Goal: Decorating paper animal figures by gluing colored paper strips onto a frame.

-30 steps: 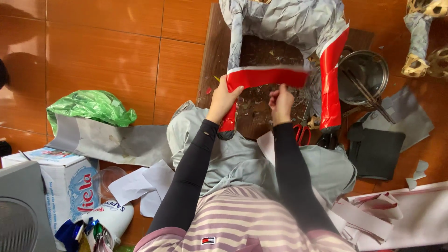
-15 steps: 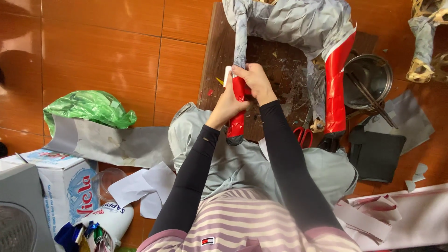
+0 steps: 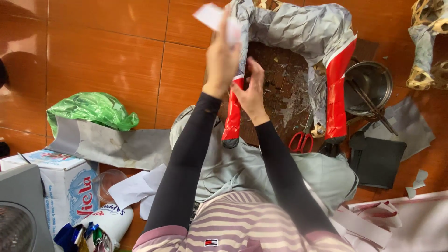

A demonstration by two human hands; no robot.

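A grey papier-mâché figure (image 3: 298,30) stands on a dark board (image 3: 280,93), and red paper covers its two legs. My right hand (image 3: 252,93) presses flat against the near-left red leg (image 3: 232,121), fingers spread. My left hand (image 3: 223,51) is lifted above that leg and pinches a small white paper scrap (image 3: 212,16), which looks blurred. The other red leg (image 3: 337,93) stands to the right, untouched.
Red scissors (image 3: 301,141) lie on the board's near edge. A metal bowl (image 3: 368,84) with sticks sits right, dark grey sheets (image 3: 375,161) below it. At left are a green plastic bag (image 3: 88,111), grey paper (image 3: 116,145), a cardboard box (image 3: 60,182), white scraps (image 3: 135,186).
A red strip held across between both hands has been wrapped onto the left leg. My left hand has since risen with a white scrap, while my right hand stays on the leg.
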